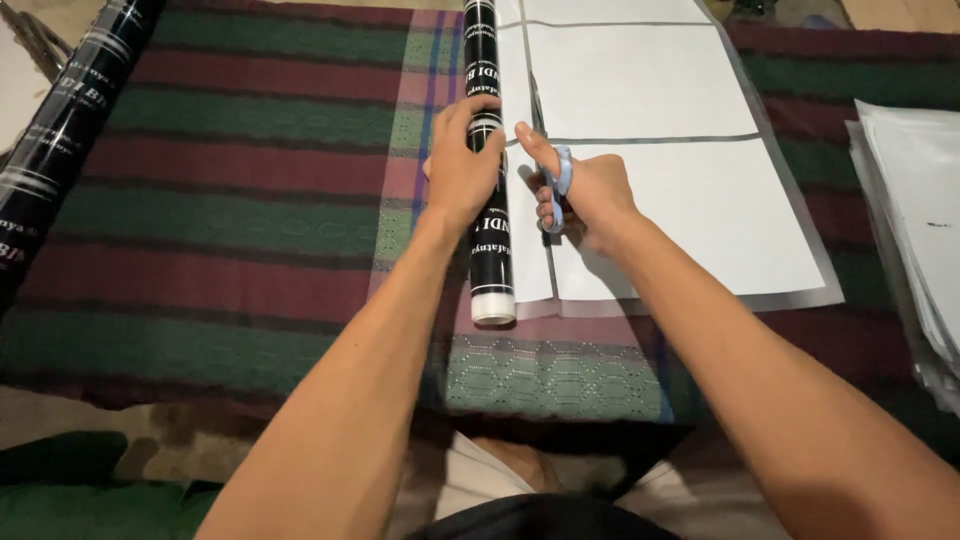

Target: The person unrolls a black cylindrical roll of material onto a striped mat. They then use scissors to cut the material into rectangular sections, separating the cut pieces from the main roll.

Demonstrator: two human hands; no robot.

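My left hand (462, 160) presses down on a black printed roll (489, 255) that lies lengthwise on a striped mat. My right hand (590, 190) grips scissors with light blue handles (560, 180), their blades pointing away along the grey line between white panels of a large sheet (690, 210). The sheet unrolls to the right of the black roll and lies flat on the mat. The blades are mostly hidden by my thumb and the dim light.
A green and maroon striped mat (230, 210) covers the floor. A second black printed roll (60, 130) lies at the far left. A stack of white papers (915, 220) sits at the right edge. My knees show at the bottom.
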